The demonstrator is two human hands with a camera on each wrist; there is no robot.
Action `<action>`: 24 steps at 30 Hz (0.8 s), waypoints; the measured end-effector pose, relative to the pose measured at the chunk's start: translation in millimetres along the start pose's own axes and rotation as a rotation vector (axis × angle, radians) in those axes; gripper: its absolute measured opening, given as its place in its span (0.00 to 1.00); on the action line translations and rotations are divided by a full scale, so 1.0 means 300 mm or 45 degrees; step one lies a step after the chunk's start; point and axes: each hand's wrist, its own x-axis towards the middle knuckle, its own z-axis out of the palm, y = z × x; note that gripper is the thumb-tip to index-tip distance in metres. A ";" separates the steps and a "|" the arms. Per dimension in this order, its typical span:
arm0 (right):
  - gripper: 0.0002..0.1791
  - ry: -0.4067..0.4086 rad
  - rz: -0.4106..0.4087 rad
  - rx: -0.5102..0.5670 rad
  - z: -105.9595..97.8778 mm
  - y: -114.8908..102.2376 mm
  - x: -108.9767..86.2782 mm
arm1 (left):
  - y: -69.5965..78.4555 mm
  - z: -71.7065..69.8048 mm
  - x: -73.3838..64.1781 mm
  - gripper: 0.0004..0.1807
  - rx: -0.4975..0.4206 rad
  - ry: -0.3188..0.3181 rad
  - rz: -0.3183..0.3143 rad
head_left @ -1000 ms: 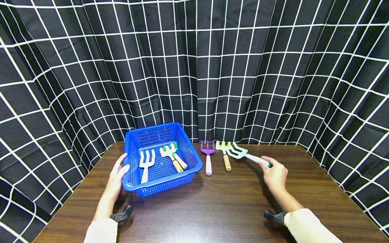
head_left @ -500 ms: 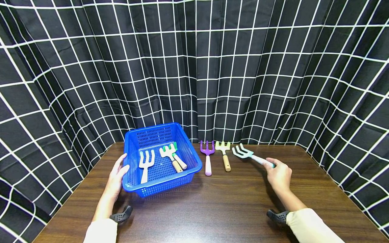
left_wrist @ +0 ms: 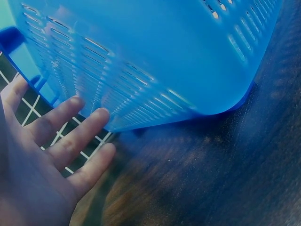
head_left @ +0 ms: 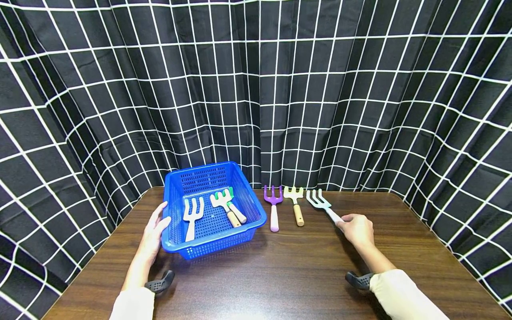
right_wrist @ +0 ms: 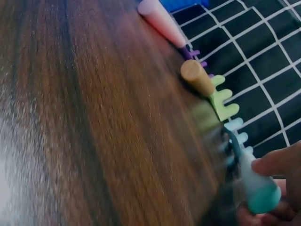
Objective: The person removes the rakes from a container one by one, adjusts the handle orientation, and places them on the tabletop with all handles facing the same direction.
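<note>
My right hand (head_left: 358, 229) pinches the white handle of a light-blue garden hand fork (head_left: 320, 201); its tines point to the back left, beside a light-green hand fork (head_left: 296, 202) with a wooden handle. In the right wrist view, thumb and fingers close around the handle near its teal end (right_wrist: 263, 200). My left hand (head_left: 151, 233) is at the left side of a blue plastic basket (head_left: 216, 242). Seen from the left wrist, its fingers (left_wrist: 77, 139) are spread and nearly straight along the slotted outer wall. Inside the basket lie a white hand fork (head_left: 193, 215) and others.
A purple hand fork (head_left: 274, 209) with a pink handle lies between the basket and the light-green one. In the basket, a cream fork (head_left: 226, 209) overlaps a green one (head_left: 238, 213). A black curtain with white grid lines (head_left: 312, 89) hangs behind the wooden table (head_left: 280, 275).
The light-blue fork has come off the light-green one and turned, so it now points more toward the back. My right hand went slightly right, then back left. The left hand stays put.
</note>
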 end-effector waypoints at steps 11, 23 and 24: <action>0.18 -0.238 0.121 -0.006 0.032 -0.052 0.018 | 0.006 0.003 -0.002 0.29 0.038 0.005 -0.023; 0.17 -0.299 0.132 0.022 0.066 -0.076 0.033 | 0.004 -0.001 0.000 0.29 0.037 0.012 -0.031; 0.17 -0.301 0.135 0.030 0.069 -0.076 0.035 | 0.003 -0.001 0.000 0.29 0.036 0.012 -0.031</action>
